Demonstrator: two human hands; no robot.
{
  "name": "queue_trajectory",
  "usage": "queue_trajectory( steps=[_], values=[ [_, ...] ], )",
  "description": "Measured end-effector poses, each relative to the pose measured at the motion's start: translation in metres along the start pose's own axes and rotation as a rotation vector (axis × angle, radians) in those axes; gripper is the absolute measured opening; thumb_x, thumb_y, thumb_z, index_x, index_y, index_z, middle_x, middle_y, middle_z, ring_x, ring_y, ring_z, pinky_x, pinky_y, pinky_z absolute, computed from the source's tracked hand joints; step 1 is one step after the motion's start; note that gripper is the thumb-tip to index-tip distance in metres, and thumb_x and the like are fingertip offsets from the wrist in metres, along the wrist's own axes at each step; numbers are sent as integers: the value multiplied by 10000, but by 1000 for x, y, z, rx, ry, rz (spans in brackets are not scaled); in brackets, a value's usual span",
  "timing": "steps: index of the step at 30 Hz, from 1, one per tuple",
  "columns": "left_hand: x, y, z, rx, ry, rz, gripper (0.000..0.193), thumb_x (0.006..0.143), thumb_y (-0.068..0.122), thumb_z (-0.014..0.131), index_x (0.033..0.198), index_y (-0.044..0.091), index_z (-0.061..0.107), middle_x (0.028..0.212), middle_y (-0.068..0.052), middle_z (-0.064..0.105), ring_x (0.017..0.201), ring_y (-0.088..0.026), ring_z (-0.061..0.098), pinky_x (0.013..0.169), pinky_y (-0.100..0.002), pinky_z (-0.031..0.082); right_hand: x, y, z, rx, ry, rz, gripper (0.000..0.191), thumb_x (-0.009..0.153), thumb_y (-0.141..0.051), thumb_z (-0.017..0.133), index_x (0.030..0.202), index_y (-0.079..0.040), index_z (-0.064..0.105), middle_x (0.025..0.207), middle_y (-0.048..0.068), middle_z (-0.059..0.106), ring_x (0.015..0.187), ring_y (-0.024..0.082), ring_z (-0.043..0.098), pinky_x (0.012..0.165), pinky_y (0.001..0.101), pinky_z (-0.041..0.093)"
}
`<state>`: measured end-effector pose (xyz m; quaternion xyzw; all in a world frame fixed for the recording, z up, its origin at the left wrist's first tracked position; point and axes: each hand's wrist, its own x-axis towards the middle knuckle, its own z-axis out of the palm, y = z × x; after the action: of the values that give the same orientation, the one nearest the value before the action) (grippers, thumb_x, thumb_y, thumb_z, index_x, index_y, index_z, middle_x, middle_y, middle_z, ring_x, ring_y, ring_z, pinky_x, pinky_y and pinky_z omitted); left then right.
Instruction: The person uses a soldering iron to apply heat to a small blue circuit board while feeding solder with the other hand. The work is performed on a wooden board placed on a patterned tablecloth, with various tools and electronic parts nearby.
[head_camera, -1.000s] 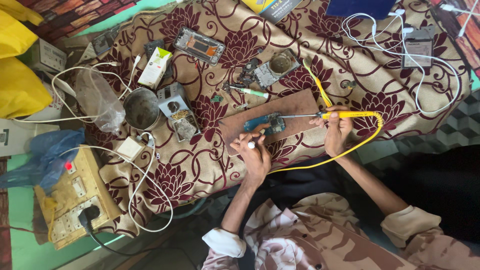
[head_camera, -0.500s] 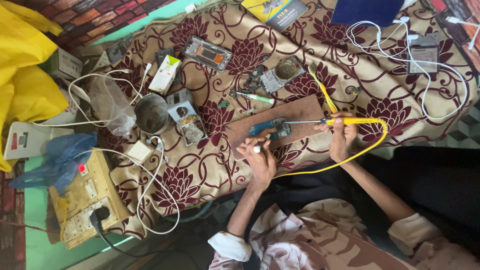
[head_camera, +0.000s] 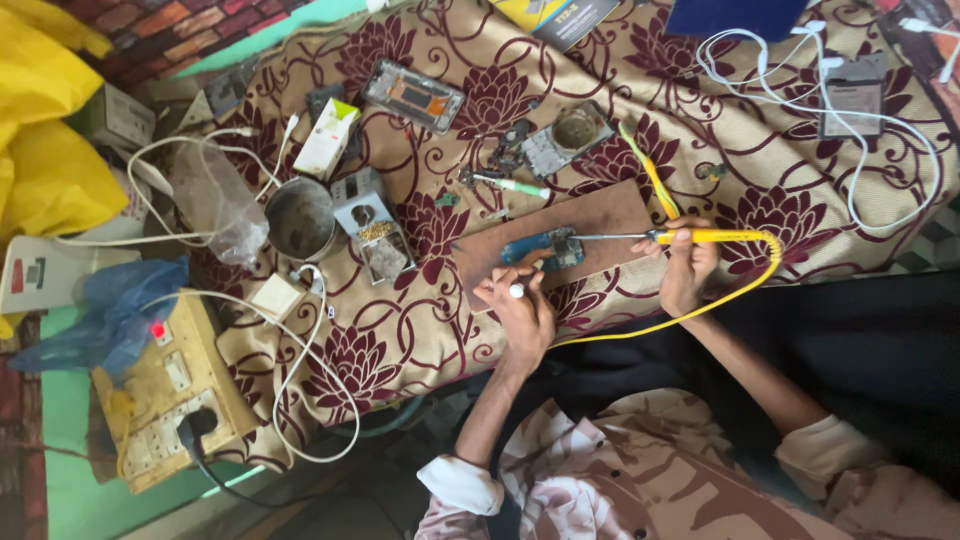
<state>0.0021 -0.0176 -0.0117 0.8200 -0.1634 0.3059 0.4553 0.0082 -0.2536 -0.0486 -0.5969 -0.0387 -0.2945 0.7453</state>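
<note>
Fingers (head_camera: 676, 262) of our right hand (head_camera: 686, 272) are wrapped tightly around the yellow handle of a soldering iron (head_camera: 650, 237), whose thin metal shaft reaches left so that its tip meets the blue circuit board (head_camera: 541, 249). Our left hand (head_camera: 520, 310) sits just below that board, its fingers curled together and pinching a small white-tipped piece (head_camera: 516, 291); we cannot tell what that piece is. The board lies on a brown wooden block (head_camera: 610, 215) that rests on the floral cloth (head_camera: 440, 340) covering the work surface. From the back of the iron a yellow cord (head_camera: 740, 295) loops down and to the left, passing under our right wrist.

Above the block we see a green-handled screwdriver (head_camera: 512, 185), a small square part with a round well (head_camera: 568, 137), and a yellow-and-green tool (head_camera: 648, 180) lying at a slant just beside the iron's handle. Further left lie an opened phone frame (head_camera: 413, 96), a white and green box (head_camera: 326, 138), a round metal tin (head_camera: 300, 220) and a clear plastic bag (head_camera: 215, 200). At the lower left corner a worn yellow switchboard (head_camera: 170, 395) carries a black plug, with white cable (head_camera: 300, 400) curling over the cloth beside it. A white charger cable (head_camera: 880, 170) loops at the far right.
</note>
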Motion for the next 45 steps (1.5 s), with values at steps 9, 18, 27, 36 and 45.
queue_trajectory(
  steps=[9,18,27,36,45],
  values=[
    [-1,-1,3,-12,0,-61,368,889,-85,662,1176,58,481,1042,-96,626,953,-267,525,942,-470,284,0,7,-4,87,29,-14,243,1179,-246,455,1187,-5,486,820,109,576,702,177,598,733,381,605],
    [0,-4,6,27,53,-40,336,904,-50,679,1163,49,489,1052,-95,617,949,-255,524,921,-454,267,5,1,-2,68,11,-75,271,1173,-284,472,1165,-14,482,805,109,561,656,167,603,706,398,621],
    [2,4,-3,22,0,-82,331,863,-82,603,1149,60,516,1094,-64,649,976,-228,485,916,-440,254,1,1,0,50,-3,-50,248,1172,-249,459,1162,-1,469,815,130,583,696,194,604,766,393,602],
    [4,4,0,33,9,-66,406,846,-71,653,1185,57,469,1066,-66,611,1003,-244,529,903,-449,250,-3,4,-3,30,28,-58,266,1163,-270,473,1162,-4,455,916,129,550,718,203,616,764,399,605],
    [3,3,0,7,4,-31,447,841,-118,615,1205,68,434,1133,-36,680,996,-207,538,897,-433,241,0,1,-3,5,-45,-123,260,1171,-251,457,1160,8,473,828,129,574,722,188,614,731,410,634]
  ],
)
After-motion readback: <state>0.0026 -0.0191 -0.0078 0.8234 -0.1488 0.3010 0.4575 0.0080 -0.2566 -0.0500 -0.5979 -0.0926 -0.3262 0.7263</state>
